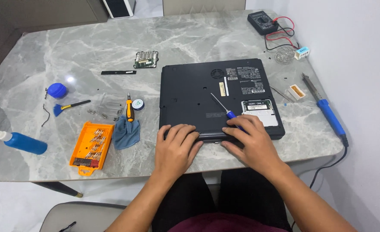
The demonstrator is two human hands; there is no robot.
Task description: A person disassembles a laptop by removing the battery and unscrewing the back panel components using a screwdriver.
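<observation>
Head view, looking down on a grey marbled worktop. A black laptop lies upside down near the front edge, its base facing up, with an opened memory bay at its right front corner. The left hand rests palm down on the laptop's front edge, fingers spread and curled over the rim, its grip closed on nothing. The right hand presses on the same edge just beside it, and its grip holds a blue-handled screwdriver whose thin shaft points up and left across the base; how firmly the fingers close on the handle cannot be told.

Left of the laptop: an orange-handled screwdriver beside a small round tin, a blue-grey cloth, and an orange bit case lying open with rows of metal bits in it. A clear tray holds small screws, too small to count. Further left are a blue brush, a round blue pot and a blue squeeze bottle.

Behind the laptop lie a black strip and a small circuit board. To the right: a multimeter with red and black leads, a wire coil stand, tweezers, and a blue soldering iron whose cable drops off the edge. A chair is cut off at the bottom.
</observation>
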